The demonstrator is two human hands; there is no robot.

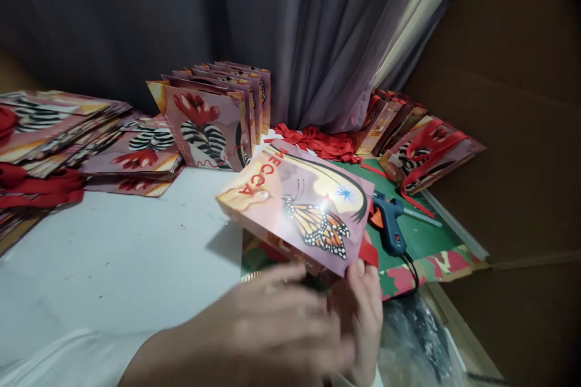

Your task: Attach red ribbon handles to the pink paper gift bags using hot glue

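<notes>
head view: both hands (318, 320) pinch bag (299, 205) near edge; white tabletop (113, 254) left.

Paper gift bag (299, 205), centre frame: glossy coated print, glare spot on the butterfly. Red ribbons (324, 144) above it: satin sheen. Glue gun (389, 224), right: blue plastic, matt. Curtain (318, 30), top: smooth grey cloth. Tabletop (113, 254), lower left: matt white.
</notes>
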